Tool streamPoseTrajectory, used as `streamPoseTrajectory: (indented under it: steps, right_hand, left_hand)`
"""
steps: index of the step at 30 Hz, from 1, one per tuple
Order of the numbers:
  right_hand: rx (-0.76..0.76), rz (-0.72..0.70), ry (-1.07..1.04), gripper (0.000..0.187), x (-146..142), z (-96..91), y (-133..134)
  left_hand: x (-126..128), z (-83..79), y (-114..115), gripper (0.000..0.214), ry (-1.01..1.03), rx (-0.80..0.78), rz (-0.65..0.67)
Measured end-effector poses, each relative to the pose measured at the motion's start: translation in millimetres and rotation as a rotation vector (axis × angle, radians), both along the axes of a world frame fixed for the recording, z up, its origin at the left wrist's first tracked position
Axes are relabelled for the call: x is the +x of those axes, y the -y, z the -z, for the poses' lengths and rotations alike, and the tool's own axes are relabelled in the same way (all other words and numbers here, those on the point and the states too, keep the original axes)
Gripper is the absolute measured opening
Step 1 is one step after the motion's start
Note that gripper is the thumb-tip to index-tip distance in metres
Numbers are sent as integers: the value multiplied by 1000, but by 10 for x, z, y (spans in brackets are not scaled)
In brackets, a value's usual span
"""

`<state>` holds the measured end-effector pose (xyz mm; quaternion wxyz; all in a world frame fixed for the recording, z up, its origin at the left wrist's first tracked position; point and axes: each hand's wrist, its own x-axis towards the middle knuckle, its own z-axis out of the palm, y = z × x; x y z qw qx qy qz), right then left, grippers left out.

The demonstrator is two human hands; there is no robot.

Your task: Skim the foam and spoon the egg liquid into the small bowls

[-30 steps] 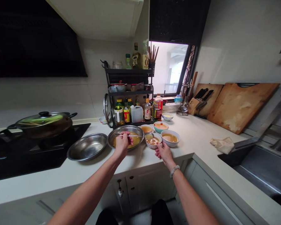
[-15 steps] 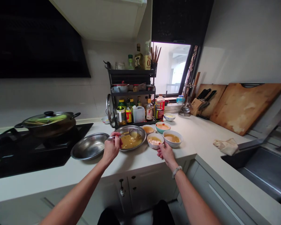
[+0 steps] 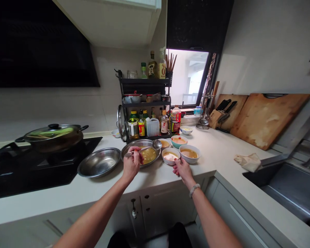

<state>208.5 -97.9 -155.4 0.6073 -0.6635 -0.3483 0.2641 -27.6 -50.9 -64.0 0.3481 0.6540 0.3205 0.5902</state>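
Observation:
My left hand (image 3: 132,162) is closed on the handle of a metal ladle (image 3: 157,144). The ladle's bowl hangs over the right rim of a steel basin (image 3: 124,151) holding yellow soup (image 3: 148,155). My right hand (image 3: 182,169) grips the near right rim of a small white bowl (image 3: 167,161) with soup in it, standing on the counter. Touching or close beside that bowl are a larger white bowl (image 3: 189,159), a turquoise bowl (image 3: 179,145) and, partly hidden behind the ladle, another bowl (image 3: 166,143), each with soup.
A second steel basin (image 3: 99,168) stands left of the soup. On the stove (image 3: 41,172) sits a lidded pan (image 3: 53,139). Behind are a rack of bottles (image 3: 146,103) and a bowl (image 3: 186,130). At right lie a cloth (image 3: 248,162), cutting boards (image 3: 268,119) and the sink (image 3: 286,193).
My left hand has moved right, carrying the ladle from over the soup to the basin's right rim, beside the small white bowl. The right hand stays on the bowl's rim.

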Motion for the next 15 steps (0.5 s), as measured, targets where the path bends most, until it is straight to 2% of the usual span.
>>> streamPoseTrajectory:
  steps: [4, 10, 12, 15]
  right_hand:
    - [10, -9, 2, 37, 2, 5, 3]
    - [13, -17, 13, 35, 14, 24, -1]
    - [25, -22, 9, 34, 15, 23, -2]
    - [36, -25, -3, 33, 14, 23, -6]
  left_hand:
    - [235, 89, 74, 12, -62, 11, 103]
    - [438, 264, 127, 11, -295, 217, 188]
    - [470, 279, 116, 11, -298, 186, 192]
    - [489, 266, 59, 13, -230, 17, 163]
